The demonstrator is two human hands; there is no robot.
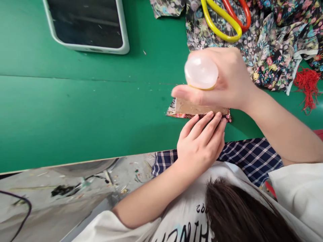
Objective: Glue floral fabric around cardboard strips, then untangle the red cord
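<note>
My right hand is closed round a small bottle with a pale pink rounded end, held upright over a small folded piece of floral fabric with a brown card on top. My left hand lies with its fingers stretched flat, pressing the near edge of that piece onto the green table.
A phone in a pale case lies at the far left. Floral fabric is heaped at the far right, with yellow and red scissors handles on it and a red tassel beside it. The table's near edge runs below.
</note>
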